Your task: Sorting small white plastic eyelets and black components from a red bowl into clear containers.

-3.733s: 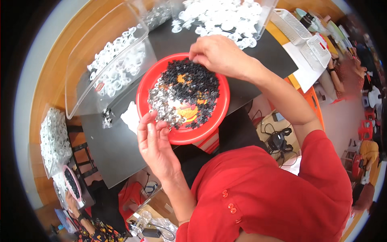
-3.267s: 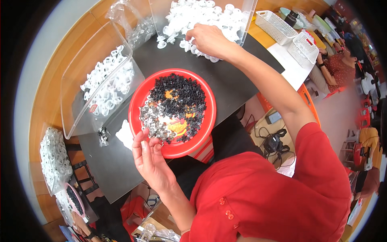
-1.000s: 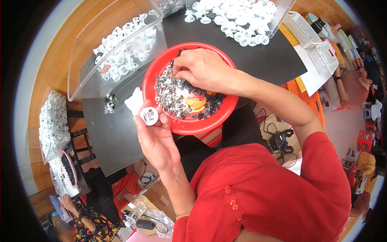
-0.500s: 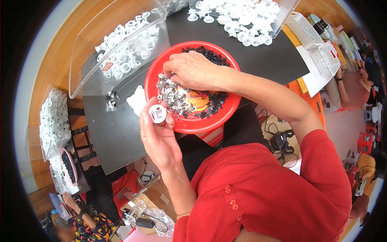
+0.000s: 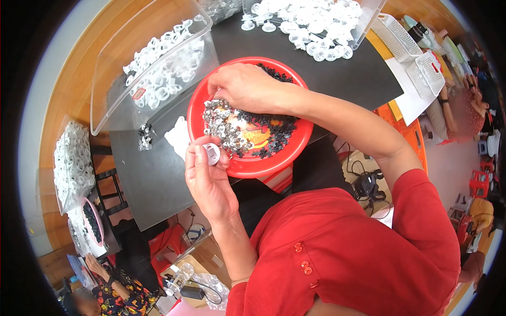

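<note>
My left hand (image 5: 213, 187) grips a round white plastic part (image 5: 212, 154) between thumb and fingers, beside the near left rim of a red round tray (image 5: 255, 169). The part is tilted and has a slot in its face. Over the tray's left side reaches my right hand (image 5: 245, 87), its fingers bent down and pressed together at the edge of a heap of small shiny metal clips (image 5: 224, 126). Its fingertips are mostly hidden, so what they pinch cannot be seen. Small black pieces (image 5: 276, 145) lie along the tray's right and far sides.
A clear bin (image 5: 95, 113) holding white plastic parts (image 5: 163, 79) stands at the left, another clear bin (image 5: 371, 26) at the back. White baskets (image 5: 395, 39) stand to the right. A small metal-and-black pile (image 5: 145, 137) and a white cloth (image 5: 178, 138) lie left of the tray. Another person's hand (image 5: 96, 266) shows lower left.
The white part in my left hand has turned, its face now tilted more to the side. My right hand has shifted slightly left and stays bent over the metal clips.
</note>
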`<control>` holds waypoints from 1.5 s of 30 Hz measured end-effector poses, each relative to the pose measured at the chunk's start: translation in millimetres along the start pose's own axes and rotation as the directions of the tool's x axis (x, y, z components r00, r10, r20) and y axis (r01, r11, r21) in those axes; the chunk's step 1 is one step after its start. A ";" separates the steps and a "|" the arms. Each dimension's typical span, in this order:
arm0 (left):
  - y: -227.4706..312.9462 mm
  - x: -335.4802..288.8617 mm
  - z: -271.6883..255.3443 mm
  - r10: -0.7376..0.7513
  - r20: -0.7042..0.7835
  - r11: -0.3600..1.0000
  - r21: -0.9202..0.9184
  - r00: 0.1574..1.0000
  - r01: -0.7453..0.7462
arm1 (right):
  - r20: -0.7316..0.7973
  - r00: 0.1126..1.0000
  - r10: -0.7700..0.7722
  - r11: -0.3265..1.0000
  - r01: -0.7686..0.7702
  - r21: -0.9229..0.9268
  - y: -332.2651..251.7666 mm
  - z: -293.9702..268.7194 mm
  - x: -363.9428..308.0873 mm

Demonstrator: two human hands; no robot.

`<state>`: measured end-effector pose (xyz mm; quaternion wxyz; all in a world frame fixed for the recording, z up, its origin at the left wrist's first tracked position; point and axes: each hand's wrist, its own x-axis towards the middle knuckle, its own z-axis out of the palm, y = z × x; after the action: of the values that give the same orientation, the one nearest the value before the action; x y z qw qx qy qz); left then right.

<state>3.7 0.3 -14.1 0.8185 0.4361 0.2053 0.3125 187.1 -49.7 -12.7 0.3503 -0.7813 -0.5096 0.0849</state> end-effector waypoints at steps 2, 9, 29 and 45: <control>0.2 0.0 -1.0 -0.007 0.005 1.000 0.012 1.000 0.007 | 0.006 0.999 -0.038 0.999 0.038 -0.026 0.4 6.0 3.6; 0.1 -2.0 -0.4 -0.015 -0.009 1.000 0.009 1.000 0.015 | 0.122 0.992 -0.034 0.994 0.046 -0.098 -5.5 12.8 11.9; -8.6 -8.5 19.5 0.159 -0.005 0.962 0.224 0.987 -0.153 | 0.475 0.879 0.030 0.140 -0.474 0.869 -31.0 -28.3 -51.1; -14.6 -14.1 17.8 0.267 0.006 0.919 0.300 0.964 -0.257 | 0.457 0.887 0.063 -0.058 -0.454 0.889 -38.2 -9.5 -76.6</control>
<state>9.2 -26.0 -15.9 0.6906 0.5724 0.2040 0.3923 127.9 -110.7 1.4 0.6959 -0.3653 -0.1815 0.5910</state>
